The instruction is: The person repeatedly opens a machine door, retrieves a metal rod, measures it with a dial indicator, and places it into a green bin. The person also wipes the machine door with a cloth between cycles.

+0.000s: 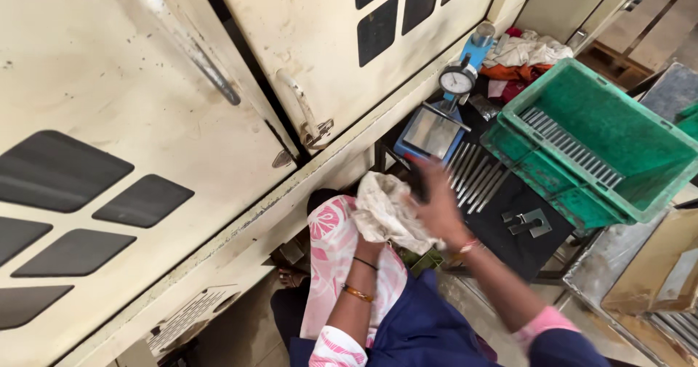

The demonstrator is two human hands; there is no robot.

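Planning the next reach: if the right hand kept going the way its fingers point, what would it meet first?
Likely the metal rods on the black table, just beyond the right hand; the hand is blurred and depth is unclear.

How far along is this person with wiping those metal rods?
Looks done: a row of rods lies in the green crate. In hand: the left hand holds a cloth, with the blurred right hand against it. Left: loose rods on the black table.

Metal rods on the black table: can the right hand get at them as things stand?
Probably yes. The right hand hovers just beside the metal rods, which lie uncovered on the black table; nothing sits between them.
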